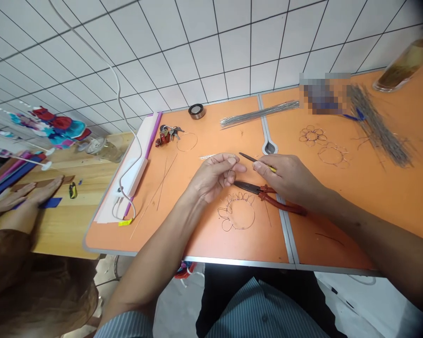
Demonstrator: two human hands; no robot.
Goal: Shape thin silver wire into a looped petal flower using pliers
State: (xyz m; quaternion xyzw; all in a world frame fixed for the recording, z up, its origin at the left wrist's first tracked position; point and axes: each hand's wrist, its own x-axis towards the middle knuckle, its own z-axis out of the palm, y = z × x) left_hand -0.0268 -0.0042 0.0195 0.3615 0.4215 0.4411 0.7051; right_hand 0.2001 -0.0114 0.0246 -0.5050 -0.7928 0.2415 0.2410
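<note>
My left hand (215,176) pinches a small, thin piece of wire (230,172) above the orange table. Just to its right, my right hand (285,178) grips a slim dark file-like tool with a yellow end (248,157), its tip pointing at the left fingertips. Below the hands lie red-handled pliers (280,203), their jaws toward my left hand. A round wire frame with looped petals (238,212) rests on the table in front of me. Two more looped wire shapes, one flower-like (313,135) and one partly looped (333,154), lie to the right.
Along the back are a tape roll (196,111), keys (171,134), a bundle of wires (259,114) and a darker wire bundle (382,126). A glass jar (403,65) stands back right. A power strip (131,180) lies left. Another person's hands (38,192) rest on a wooden table.
</note>
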